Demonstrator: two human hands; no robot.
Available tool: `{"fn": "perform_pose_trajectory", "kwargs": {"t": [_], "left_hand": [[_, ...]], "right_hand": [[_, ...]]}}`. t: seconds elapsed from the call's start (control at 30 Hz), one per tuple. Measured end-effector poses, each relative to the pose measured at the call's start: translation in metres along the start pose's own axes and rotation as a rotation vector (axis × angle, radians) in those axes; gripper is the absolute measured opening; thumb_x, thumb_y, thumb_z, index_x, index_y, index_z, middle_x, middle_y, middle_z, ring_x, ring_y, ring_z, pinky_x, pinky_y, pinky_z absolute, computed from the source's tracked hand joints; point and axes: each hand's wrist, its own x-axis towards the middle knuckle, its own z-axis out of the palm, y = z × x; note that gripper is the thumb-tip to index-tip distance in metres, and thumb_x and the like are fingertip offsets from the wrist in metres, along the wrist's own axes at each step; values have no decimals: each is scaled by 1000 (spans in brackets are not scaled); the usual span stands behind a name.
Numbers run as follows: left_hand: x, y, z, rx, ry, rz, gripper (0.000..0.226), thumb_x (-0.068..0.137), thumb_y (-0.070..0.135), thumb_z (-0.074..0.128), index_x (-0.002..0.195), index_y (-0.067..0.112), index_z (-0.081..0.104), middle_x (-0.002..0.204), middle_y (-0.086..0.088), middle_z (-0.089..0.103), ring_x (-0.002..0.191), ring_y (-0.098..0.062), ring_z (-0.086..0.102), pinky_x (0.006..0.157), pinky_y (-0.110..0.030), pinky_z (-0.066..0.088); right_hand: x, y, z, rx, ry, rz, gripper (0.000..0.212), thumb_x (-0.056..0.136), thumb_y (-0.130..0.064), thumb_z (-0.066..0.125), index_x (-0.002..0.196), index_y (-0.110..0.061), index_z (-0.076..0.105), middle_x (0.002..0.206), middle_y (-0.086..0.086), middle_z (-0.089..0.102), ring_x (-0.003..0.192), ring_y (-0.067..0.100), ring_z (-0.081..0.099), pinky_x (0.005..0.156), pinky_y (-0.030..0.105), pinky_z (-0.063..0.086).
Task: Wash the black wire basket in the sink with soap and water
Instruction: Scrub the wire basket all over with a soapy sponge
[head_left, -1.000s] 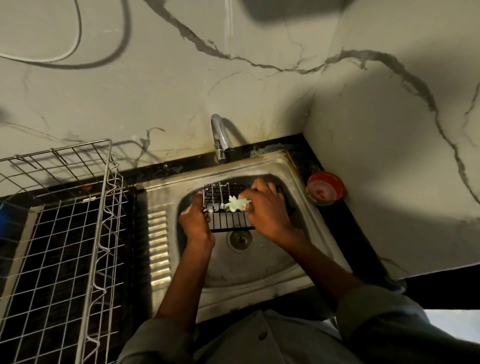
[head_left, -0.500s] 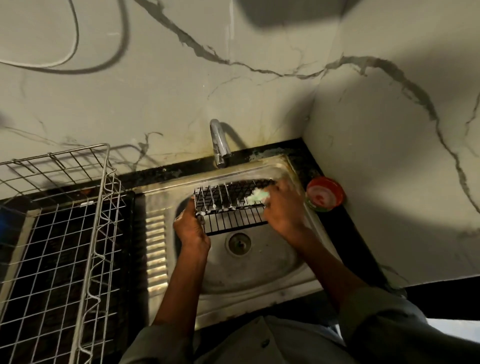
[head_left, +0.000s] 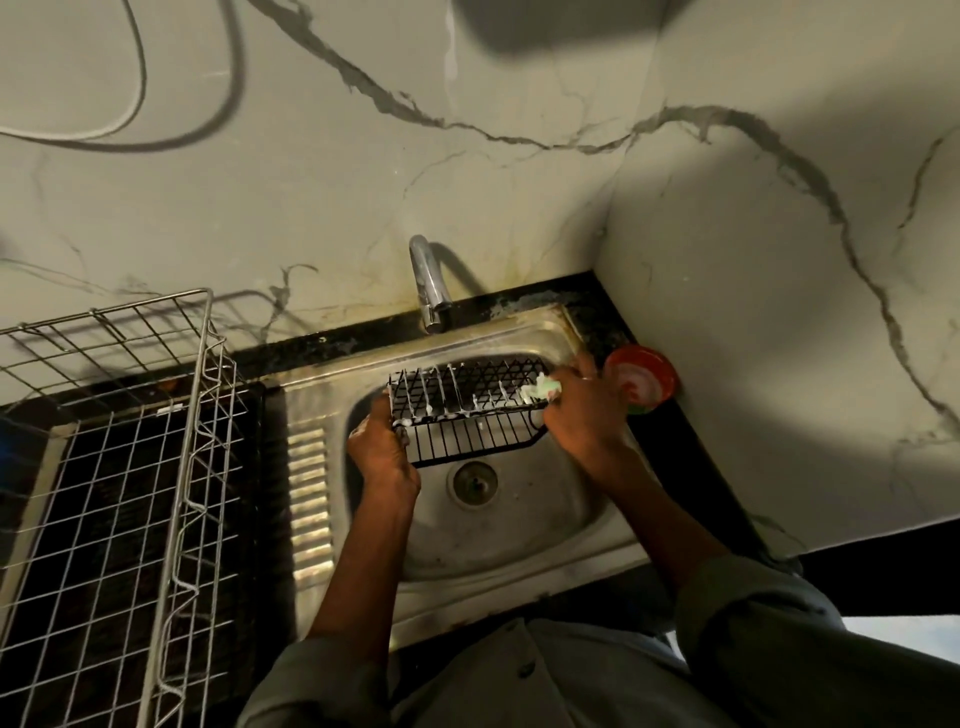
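The black wire basket (head_left: 467, 410) is held tilted over the steel sink (head_left: 519, 525), with white soap foam on several of its wires. My left hand (head_left: 382, 449) grips its left end. My right hand (head_left: 584, 410) is at the basket's right end, closed on a soapy green scrubber (head_left: 540, 387) that presses against the wires. The drain (head_left: 474, 480) shows just below the basket. No water runs from the tap (head_left: 428, 288).
A red soap tub (head_left: 644, 382) sits on the black counter right of the sink, close behind my right hand. A large silver wire rack (head_left: 130, 467) fills the counter on the left. Marble walls close in at the back and right.
My right hand has slid the scrubber from the middle of the basket to its right end. The basket has been raised a little and more of it shows.
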Motion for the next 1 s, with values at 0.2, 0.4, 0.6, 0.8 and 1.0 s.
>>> {"fn": "perform_pose_trajectory", "kwargs": {"t": [0.2,0.4,0.6,0.8,1.0], "left_hand": [[-17,-3,10,132,-54,68,17,88,32,79,88,16,80,90,-7,78,76,-22,59,74,-38,48],[-26,2,12,122,-105,83,9,93,23,75,88,15,77,83,-3,79,71,-19,64,62,-30,51],[-20,8,16,67,-105,65,12,91,16,76,80,13,78,80,-7,79,66,-20,72,61,-28,58],[-21,7,13,128,-134,92,13,93,18,74,81,16,75,67,2,72,53,-10,56,43,-20,43],[-18,17,10,66,-104,57,14,88,20,79,94,8,81,98,-19,79,81,-31,73,82,-43,61]], "right_hand": [[-11,-54,-5,379,13,-280,11,86,-11,70,96,-16,73,100,-2,66,92,15,62,77,31,53],[27,-61,-14,463,96,-164,17,88,-3,71,100,-13,77,100,4,75,89,17,68,81,34,59],[-30,-39,-10,415,71,-336,31,85,2,70,104,-21,78,106,-6,72,99,14,62,84,32,54],[7,-60,-8,406,143,-232,31,84,-5,74,112,-17,73,114,-3,69,108,17,59,91,26,43],[-26,-54,-1,341,33,-516,29,84,-7,72,110,-18,73,110,-3,67,102,18,53,84,34,47]]}}
